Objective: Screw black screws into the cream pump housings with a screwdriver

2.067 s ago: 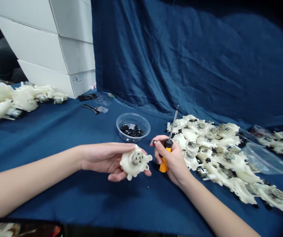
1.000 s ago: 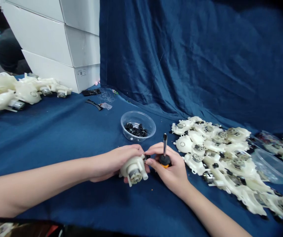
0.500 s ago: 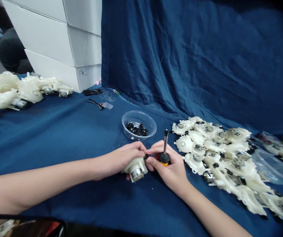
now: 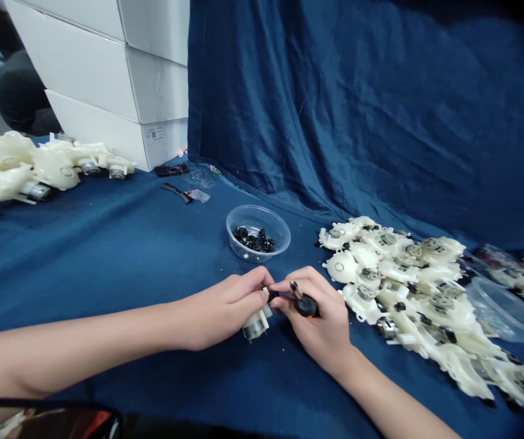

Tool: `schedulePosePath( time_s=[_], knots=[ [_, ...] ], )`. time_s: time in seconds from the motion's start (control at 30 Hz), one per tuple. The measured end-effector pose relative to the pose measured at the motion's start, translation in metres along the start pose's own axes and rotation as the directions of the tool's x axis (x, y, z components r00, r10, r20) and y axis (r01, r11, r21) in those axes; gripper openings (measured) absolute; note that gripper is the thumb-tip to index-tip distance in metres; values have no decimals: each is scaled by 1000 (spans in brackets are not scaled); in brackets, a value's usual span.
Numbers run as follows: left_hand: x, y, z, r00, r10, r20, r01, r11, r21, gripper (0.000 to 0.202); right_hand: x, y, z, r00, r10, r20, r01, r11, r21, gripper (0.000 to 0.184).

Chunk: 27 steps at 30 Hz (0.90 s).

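My left hand (image 4: 223,311) is closed around a cream plastic housing (image 4: 258,314), whose small metal motor (image 4: 254,329) points down toward the cloth. My right hand (image 4: 319,314) grips a screwdriver (image 4: 305,305) with an orange-and-black handle, its steel shaft tilted back toward the housing. The fingertips of both hands almost meet over the housing. A small black piece (image 4: 272,296) shows between them. My fingers hide most of the housing.
A clear bowl (image 4: 257,233) of small black parts stands just beyond my hands. Heaps of cream motor housings (image 4: 394,280) lie to the right and left on blue cloth. Further back are white boxes (image 4: 120,85), a clear plastic lid (image 4: 504,303) and a seated person (image 4: 19,91).
The housing has turned in my left hand, with its motor end now downward. My hands have closed in around it, and the screwdriver shaft has tipped from upright toward the housing.
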State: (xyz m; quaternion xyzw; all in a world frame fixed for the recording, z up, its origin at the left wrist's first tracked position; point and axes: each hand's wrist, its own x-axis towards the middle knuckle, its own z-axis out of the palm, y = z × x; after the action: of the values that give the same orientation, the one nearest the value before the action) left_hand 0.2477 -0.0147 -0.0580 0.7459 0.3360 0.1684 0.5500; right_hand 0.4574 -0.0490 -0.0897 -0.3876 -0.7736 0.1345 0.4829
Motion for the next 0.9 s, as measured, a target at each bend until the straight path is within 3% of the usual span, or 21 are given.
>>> schedulePosePath(
  time_s=[0.3, 0.43, 0.53, 0.63, 0.77, 0.83, 0.9],
  knots=[
    [0, -1, 0, 997, 77, -17, -78, 997, -16, 30, 3, 0, -1, 997, 67, 30, -67, 997, 27, 16],
    [6, -5, -1, 998, 63, 25, -56, 975, -215, 23, 9, 5, -1, 981, 191, 31, -192, 980, 49, 23],
    [12, -8, -2, 1000, 11, 2, -9, 900, -435, 23, 10, 4, -9, 910, 401, 108, -412, 904, 114, 29],
    [14, -6, -4, 998, -19, -66, -19, 844, -537, 24, 2, -7, -28, 830, 529, 176, -533, 846, -32, 41],
    [8, -1, -4, 996, -22, -89, -40, 772, -634, 24, -23, -28, -57, 857, 457, 237, -369, 867, -336, 46],
    [6, 0, -3, 995, -26, -98, -47, 737, -674, 23, -32, -36, -67, 900, 357, 249, -192, 839, -509, 43],
    [6, -1, -2, 994, -24, -103, -55, 715, -697, 22, -37, -41, -74, 928, 227, 294, 21, 758, -651, 47]
  ],
)
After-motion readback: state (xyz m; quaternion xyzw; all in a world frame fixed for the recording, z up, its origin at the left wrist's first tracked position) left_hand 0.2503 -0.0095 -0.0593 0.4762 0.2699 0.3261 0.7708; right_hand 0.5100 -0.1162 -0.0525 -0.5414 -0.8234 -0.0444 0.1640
